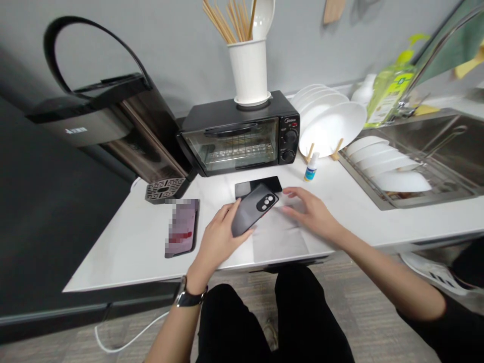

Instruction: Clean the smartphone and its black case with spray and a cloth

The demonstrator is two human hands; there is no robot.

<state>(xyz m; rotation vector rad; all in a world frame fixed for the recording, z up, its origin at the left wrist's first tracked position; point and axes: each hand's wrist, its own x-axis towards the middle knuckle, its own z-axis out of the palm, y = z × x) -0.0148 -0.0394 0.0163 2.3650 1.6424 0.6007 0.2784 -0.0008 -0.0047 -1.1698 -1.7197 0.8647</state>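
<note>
My left hand [220, 233] is closed around a dark phone case [247, 212] with a camera cutout, or a phone in such a case; I cannot tell which. Its back faces up, tilted above the counter. Behind it lies a black phone [260, 186], partly covered by the held item. Just right of both, my right hand [312, 209] hovers with fingers apart and nothing in them. Under it a thin greyish cloth or sheet [280, 237] lies on the white counter. To the left rests another phone [183, 227], its screen partly blurred out. A small spray bottle [310, 169] stands beyond my right hand.
A black toaster oven [234, 136] stands at the back, a white chopstick holder [249, 70] on top. Left is a tall drink dispenser [128, 116]. White plates [328, 121] stand in a rack at right, beside the sink [401, 201] with bowls [389, 161] and a green soap bottle [391, 91].
</note>
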